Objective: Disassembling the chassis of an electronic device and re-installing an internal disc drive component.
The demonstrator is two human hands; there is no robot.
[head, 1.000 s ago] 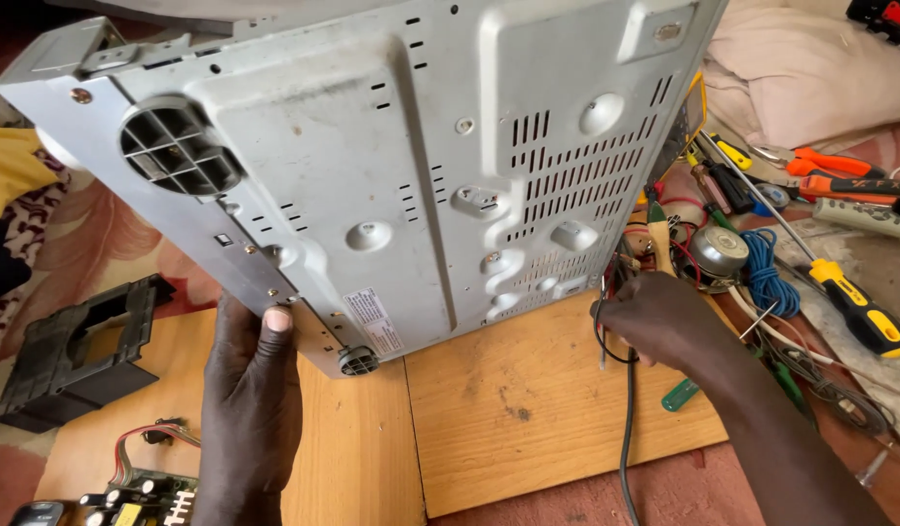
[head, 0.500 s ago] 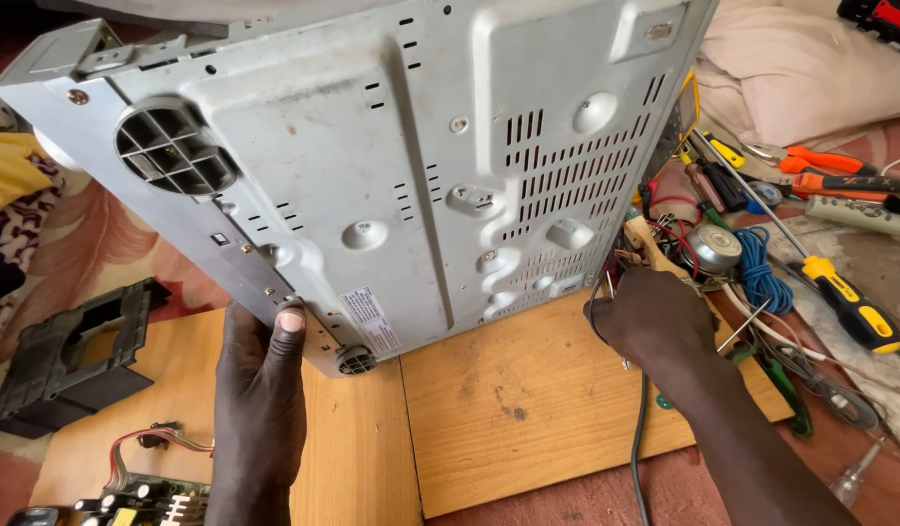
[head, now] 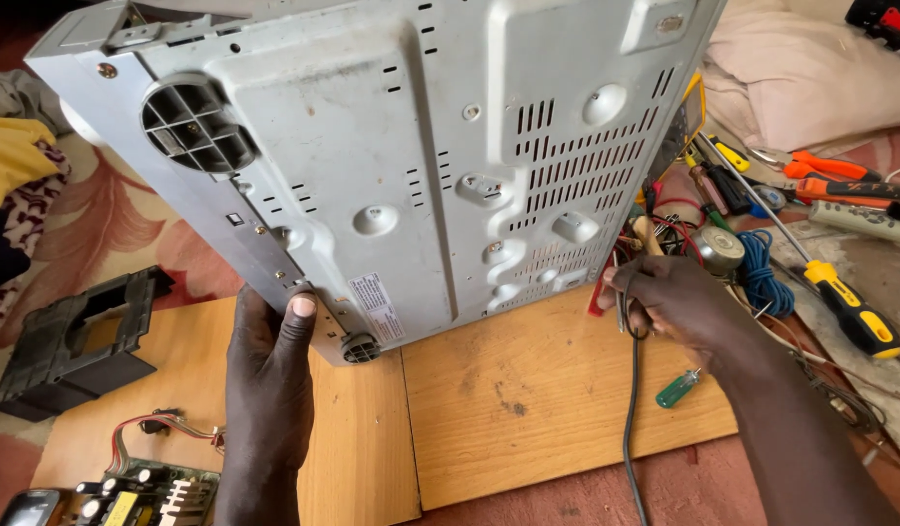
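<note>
Metal fills most of the view: a grey casing (head: 401, 166) tipped up on its lower corner, its vented underside facing the camera. The left hand (head: 269, 380) props it from below, fingers curled behind the lower edge and the thumb (head: 301, 310) pressed flat on the rim, so this grip is closed on the casing. Just right of the thumb sit a round rubber foot (head: 360, 348) and a white label (head: 378, 307). Up and left of that hand, a round fan grille (head: 196, 125) is set into the panel.

The right hand (head: 679, 302) is at the casing's lower right corner, fingers pinched shut around a thin black cable (head: 631, 409) that hangs down from the grip across the wooden board (head: 528, 390). A green-handled screwdriver (head: 678, 389) lies on the board just below this hand. Beyond the hand, to its right, lie a coil of blue wire (head: 762, 273), a yellow-and-black screwdriver (head: 849, 307) and orange pliers (head: 820, 168) among other tools.

Left of the left hand a black plastic frame (head: 75, 341) rests partly on the patterned floor cloth. Below that hand, at the picture's edge, a circuit board (head: 143, 487) with red wires lies on the wood.
</note>
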